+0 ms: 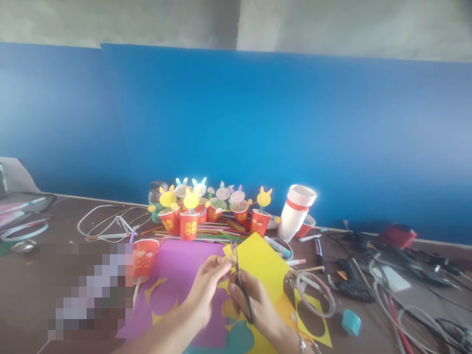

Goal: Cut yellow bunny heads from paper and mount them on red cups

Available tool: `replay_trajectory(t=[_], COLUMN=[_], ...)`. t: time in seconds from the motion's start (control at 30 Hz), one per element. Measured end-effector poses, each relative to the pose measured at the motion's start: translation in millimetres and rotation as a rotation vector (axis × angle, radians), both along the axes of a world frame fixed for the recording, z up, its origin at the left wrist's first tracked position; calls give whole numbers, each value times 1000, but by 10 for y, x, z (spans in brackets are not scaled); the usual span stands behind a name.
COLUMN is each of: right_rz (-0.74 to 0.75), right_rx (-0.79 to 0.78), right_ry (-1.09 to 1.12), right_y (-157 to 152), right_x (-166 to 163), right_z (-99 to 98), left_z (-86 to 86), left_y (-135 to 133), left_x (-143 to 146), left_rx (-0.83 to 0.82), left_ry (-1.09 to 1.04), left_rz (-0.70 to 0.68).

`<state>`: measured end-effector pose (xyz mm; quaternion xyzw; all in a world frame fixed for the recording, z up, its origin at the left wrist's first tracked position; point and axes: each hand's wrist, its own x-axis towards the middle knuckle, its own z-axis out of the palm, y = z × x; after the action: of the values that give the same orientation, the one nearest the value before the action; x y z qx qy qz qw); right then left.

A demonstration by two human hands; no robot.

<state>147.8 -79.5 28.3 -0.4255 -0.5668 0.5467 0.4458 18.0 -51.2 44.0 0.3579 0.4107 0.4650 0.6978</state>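
My right hand (258,297) grips a pair of dark-handled scissors (246,301), its slightly parted blades pointing up and away. Close beside the blades, my left hand (206,285) pinches what looks like a small piece of yellow paper (229,252); its outline is hard to make out. Under both hands lie a purple paper sheet (177,258) and a yellow paper sheet (263,263). Yellow and teal paper scraps (239,338) are spread near my wrists.
Behind the paper stand several red paper cups (189,226) with animal-face cutouts. A stack of white cups (293,216) leans at right. Another red cup (144,260) is at left. Cables (317,295), a black glue gun (356,282) and a teal block (351,322) lie right.
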Motion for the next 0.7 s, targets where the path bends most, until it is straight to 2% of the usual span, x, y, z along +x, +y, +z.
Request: replay_trajectory(t=[0.7], right_rz=[-11], right_rx=[-67], right_ry=[51], right_y=[-4], right_x=[-9], right_z=[-1], left_z=[-18], left_y=[49], left_x=[-4], left_rx=[14], left_ry=[1], left_rz=[7])
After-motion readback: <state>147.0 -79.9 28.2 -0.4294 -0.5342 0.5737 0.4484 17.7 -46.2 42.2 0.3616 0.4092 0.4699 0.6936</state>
